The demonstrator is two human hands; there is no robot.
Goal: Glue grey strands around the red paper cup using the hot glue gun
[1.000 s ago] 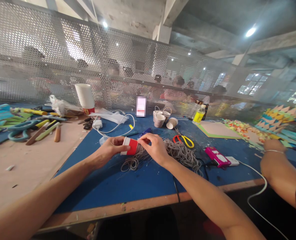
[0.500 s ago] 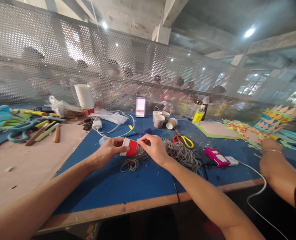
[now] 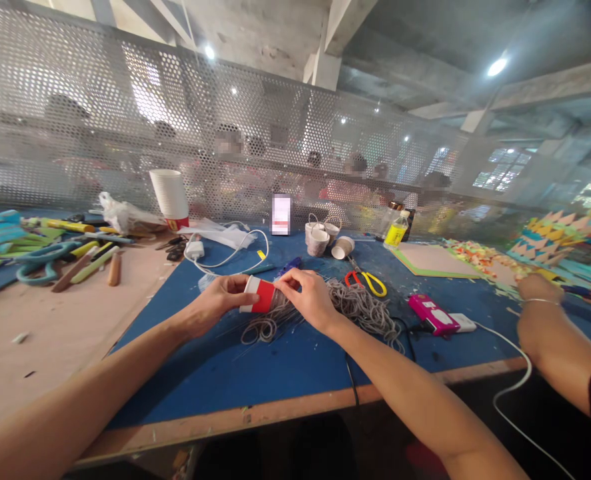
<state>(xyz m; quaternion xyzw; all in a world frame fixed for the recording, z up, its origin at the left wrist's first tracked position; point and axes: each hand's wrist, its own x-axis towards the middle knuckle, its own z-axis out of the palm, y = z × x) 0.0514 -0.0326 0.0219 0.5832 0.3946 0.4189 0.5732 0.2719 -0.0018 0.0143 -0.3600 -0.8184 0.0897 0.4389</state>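
A red and white paper cup point(image 3: 264, 296) lies sideways above the blue table mat, its white rim to the left. My left hand point(image 3: 221, 300) is closed round the rim end. At the cup's right end, where grey cord is wound round it, my right hand point(image 3: 306, 295) pinches with fingertips pressed together; what they hold is too small to make out. Loose grey cord point(image 3: 365, 310) is heaped right of and beneath my right hand. Behind it lie scissors point(image 3: 374, 283) with red and yellow handles.
Small cord-covered cups point(image 3: 317, 241), a phone point(image 3: 280, 215) and a bottle point(image 3: 396, 232) stand behind. Stacked cups point(image 3: 168, 193) and tools are at left. A magenta device point(image 3: 432, 314) with a white cable lies at right, near another person's arm point(image 3: 550, 327).
The other person's hand at the right has shifted slightly, and a dark blue tool there has moved left. My hands and the cup look almost unchanged.
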